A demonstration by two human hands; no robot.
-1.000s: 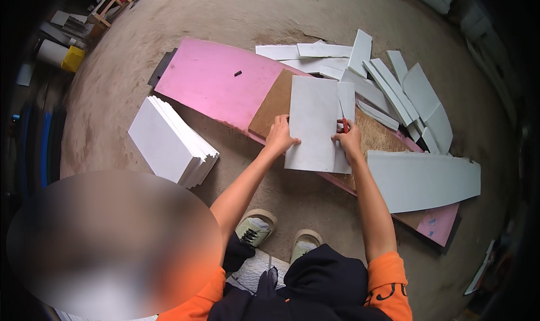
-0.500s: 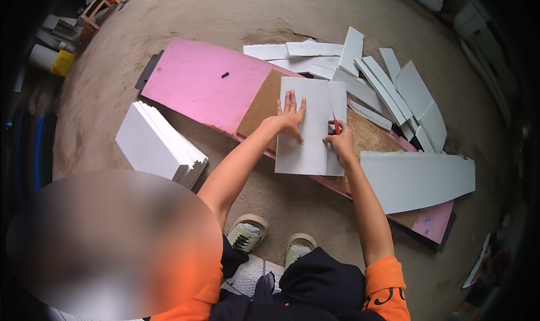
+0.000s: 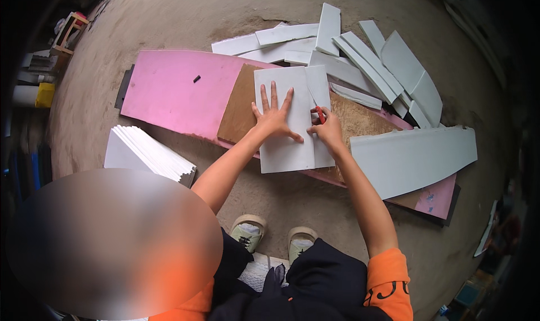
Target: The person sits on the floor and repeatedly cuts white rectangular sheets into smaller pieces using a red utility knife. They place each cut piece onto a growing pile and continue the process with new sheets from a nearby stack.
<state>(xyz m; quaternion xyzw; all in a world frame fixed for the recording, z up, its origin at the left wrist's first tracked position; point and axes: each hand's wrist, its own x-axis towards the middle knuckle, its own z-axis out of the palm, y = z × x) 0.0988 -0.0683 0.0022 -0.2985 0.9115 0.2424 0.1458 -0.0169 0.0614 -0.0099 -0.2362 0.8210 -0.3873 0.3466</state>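
- Left hand [image 3: 274, 118] spread flat, fingers splayed, pressing down on white foam sheet [image 3: 287, 118]; grasping nothing, just pinning.
- Right hand [image 3: 327, 132] clenched round red-handled cutter [image 3: 319, 114], tip set on sheet's right part, along a line running top to bottom.
- Sheet lying flat on brown backing board [image 3: 239, 104], itself on pink panel [image 3: 174, 90], on bare dirt floor [image 3: 169, 11].
- Handling, judged: light, stiff but brittle; likely to dent under a fingertip and snap if bent (edges look crisp). Smooth face, probably prone to sliding on board, hence the flat palm.
- Best hold, judged: open palm near cut line for pinning; two long edges for lifting.
- Head view only: stack of white sheets [image 3: 149, 152] at left, offcut strips [image 3: 360, 56] beyond, large curved white piece [image 3: 413, 155] at right.
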